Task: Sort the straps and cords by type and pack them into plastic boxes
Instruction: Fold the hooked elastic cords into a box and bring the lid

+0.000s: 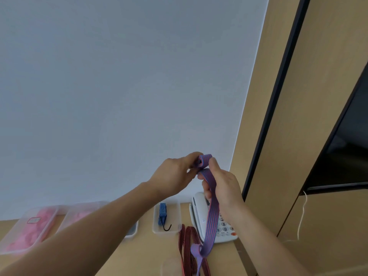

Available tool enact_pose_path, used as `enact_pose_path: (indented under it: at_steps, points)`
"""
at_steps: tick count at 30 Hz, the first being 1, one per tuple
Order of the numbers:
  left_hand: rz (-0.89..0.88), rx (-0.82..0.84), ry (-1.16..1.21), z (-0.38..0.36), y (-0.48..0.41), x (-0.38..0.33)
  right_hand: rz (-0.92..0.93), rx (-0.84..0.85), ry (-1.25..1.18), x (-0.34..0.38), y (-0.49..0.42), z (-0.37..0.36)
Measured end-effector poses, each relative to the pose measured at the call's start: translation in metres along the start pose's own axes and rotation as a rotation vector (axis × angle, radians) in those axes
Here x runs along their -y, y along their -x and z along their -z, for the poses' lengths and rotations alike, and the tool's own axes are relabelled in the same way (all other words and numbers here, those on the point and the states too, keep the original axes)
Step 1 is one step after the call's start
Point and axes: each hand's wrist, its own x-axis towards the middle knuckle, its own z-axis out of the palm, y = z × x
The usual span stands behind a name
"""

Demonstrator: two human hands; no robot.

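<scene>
A: Where is the flat purple strap with red stripes (pixel 211 198)?

B: Both hands hold it up. The left hand (pixel 175 176) and right hand (pixel 223 186) pinch its rolled end; the tail hangs to the wooden table (pixel 143 253).

A: And the boxes?

B: A small clear plastic box (pixel 166 230) holds a blue striped strap (pixel 162 214).

Both hands, left (pixel 175 176) and right (pixel 223 188), gripped a purple strap (pixel 213 216) rolled at its top; its tail hung to the desk (pixel 147 253) beside a red strap (pixel 186 244), phone (pixel 197 218) and 1 box (pixel 175 216) holding a blue strap (pixel 162 214).
</scene>
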Motion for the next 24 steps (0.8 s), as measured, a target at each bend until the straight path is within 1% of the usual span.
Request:
enact_pose_path:
  at_steps: [3, 5, 6, 7, 8, 9, 11, 12, 13, 14, 15, 16, 18, 20, 24]
  points:
    - [-0.247, -0.102, -0.134, -0.004, 0.002, 0.000, 0.011, 0.008, -0.004, 0.002, -0.001, -0.001]
    - [-0.335, -0.147, -0.179, -0.007, 0.001, 0.006, 0.037, -0.006, -0.024, 0.000, 0.001, -0.003]
    - [-0.345, -0.152, -0.178, -0.009, 0.001, 0.010, 0.053, -0.011, -0.036, -0.001, 0.001, -0.004]
    - [-0.302, -0.149, -0.135, -0.011, 0.002, 0.014, 0.070, -0.016, -0.044, -0.002, 0.001, -0.004]
    - [-0.206, -0.141, -0.031, -0.014, 0.002, 0.016, 0.087, -0.024, -0.049, -0.001, 0.001, -0.004]
    - [-0.049, -0.087, 0.145, -0.014, 0.002, 0.016, 0.107, -0.031, -0.049, 0.000, 0.001, -0.003]
    - [0.397, 0.069, 0.680, -0.008, -0.003, 0.007, 0.153, -0.028, -0.038, 0.001, 0.001, -0.002]
    - [0.585, 0.139, 0.905, -0.004, -0.007, 0.003, 0.170, -0.022, -0.021, 0.002, 0.000, -0.001]
    - [0.688, 0.221, 1.025, 0.000, -0.011, 0.001, 0.184, -0.020, 0.009, 0.001, 0.000, -0.001]
    - [0.707, 0.302, 1.051, 0.004, -0.015, -0.002, 0.193, -0.021, 0.042, 0.000, 0.001, -0.002]
    - [0.676, 0.356, 1.058, 0.006, -0.016, -0.006, 0.202, -0.023, 0.071, -0.002, 0.000, -0.002]
    - [0.638, 0.371, 1.071, 0.007, -0.015, -0.009, 0.204, -0.029, 0.081, -0.004, 0.000, -0.002]
    - [0.611, 0.296, 1.099, 0.008, -0.016, -0.011, 0.187, -0.048, 0.064, -0.006, -0.002, 0.000]
    - [0.589, 0.195, 1.058, 0.010, -0.019, -0.013, 0.163, -0.064, 0.061, -0.006, -0.002, 0.002]
    - [0.497, 0.126, 0.928, 0.009, -0.024, -0.013, 0.143, -0.095, 0.082, -0.006, -0.001, 0.002]
